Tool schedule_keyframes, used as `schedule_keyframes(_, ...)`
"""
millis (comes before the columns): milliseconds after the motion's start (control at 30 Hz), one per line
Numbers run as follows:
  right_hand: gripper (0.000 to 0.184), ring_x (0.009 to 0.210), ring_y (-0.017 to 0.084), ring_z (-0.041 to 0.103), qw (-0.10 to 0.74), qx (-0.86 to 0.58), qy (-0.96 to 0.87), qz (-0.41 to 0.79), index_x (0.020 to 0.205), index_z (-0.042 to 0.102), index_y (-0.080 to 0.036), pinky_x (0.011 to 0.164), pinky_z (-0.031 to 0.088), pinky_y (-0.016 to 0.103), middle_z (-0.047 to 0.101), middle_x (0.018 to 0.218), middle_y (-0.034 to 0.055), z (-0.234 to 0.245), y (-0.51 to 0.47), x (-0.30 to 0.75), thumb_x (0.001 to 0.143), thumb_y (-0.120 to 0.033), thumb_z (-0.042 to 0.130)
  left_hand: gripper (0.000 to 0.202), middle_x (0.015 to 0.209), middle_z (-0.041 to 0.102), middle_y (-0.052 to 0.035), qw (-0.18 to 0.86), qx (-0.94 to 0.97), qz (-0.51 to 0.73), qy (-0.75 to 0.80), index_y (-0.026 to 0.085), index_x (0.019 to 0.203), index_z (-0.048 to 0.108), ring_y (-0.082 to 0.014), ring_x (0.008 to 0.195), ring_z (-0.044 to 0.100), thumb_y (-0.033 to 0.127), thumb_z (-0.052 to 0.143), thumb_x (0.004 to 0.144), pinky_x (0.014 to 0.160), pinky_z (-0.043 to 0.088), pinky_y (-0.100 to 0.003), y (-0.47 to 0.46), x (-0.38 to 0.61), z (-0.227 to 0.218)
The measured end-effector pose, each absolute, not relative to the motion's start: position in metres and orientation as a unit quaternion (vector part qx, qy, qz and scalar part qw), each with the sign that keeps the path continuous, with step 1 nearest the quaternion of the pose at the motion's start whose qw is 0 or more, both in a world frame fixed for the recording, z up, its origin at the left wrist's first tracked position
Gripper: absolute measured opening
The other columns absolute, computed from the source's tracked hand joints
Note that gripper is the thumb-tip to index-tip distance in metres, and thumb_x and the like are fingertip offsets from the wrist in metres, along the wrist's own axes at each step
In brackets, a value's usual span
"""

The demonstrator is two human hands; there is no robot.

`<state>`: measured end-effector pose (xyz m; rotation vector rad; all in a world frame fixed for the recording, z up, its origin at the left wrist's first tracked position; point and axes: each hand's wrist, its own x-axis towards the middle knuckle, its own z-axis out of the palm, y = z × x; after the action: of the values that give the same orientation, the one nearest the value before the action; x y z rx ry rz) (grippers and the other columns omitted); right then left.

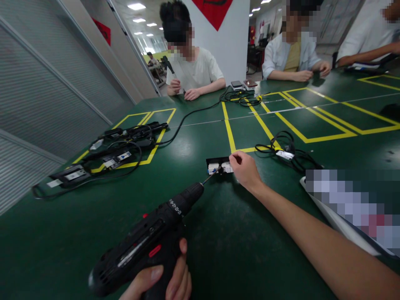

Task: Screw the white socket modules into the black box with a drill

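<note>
My left hand [170, 277] is wrapped round the grip of a black cordless drill [153, 233] with red buttons. Its long thin bit slants up and right, and the tip reaches a small black casing [215, 161] lying on the green table. White blocks [214, 168] with a bit of blue sit inside that casing. At the casing's right end is my right hand [245, 170], fingers curled and pinched on its edge. Those fingers hide part of the casing. Whether the bit tip is seated in a screw is too small to tell.
Black cabled devices [125, 150] lie at the left within yellow tape. A coiled black cable [287, 152] lies right of my right hand. Another cable bundle [240, 98] is farther back. A white-edged object [337, 216], partly blurred, lies at the right. Several people sit across the table.
</note>
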<state>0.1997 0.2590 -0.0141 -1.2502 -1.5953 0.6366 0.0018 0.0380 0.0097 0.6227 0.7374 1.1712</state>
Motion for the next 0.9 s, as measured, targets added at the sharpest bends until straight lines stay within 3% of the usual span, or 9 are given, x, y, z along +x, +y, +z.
schedule_keyframes(900,0.023,0.071,0.017,0.056,0.49,-0.514,-0.654,0.26,0.078,0.061,-0.017,0.065,0.041,0.03,0.062,0.076,0.0054,-0.014,0.2592,0.2003,0.082,-0.031,0.043,0.035,0.048,0.041,0.0016,0.727,0.273,0.541,0.323,0.013,0.102,0.056,-0.0124,0.036,0.037,0.032,0.038,0.08,0.045,0.038,-0.033,0.0386,0.002,0.0063)
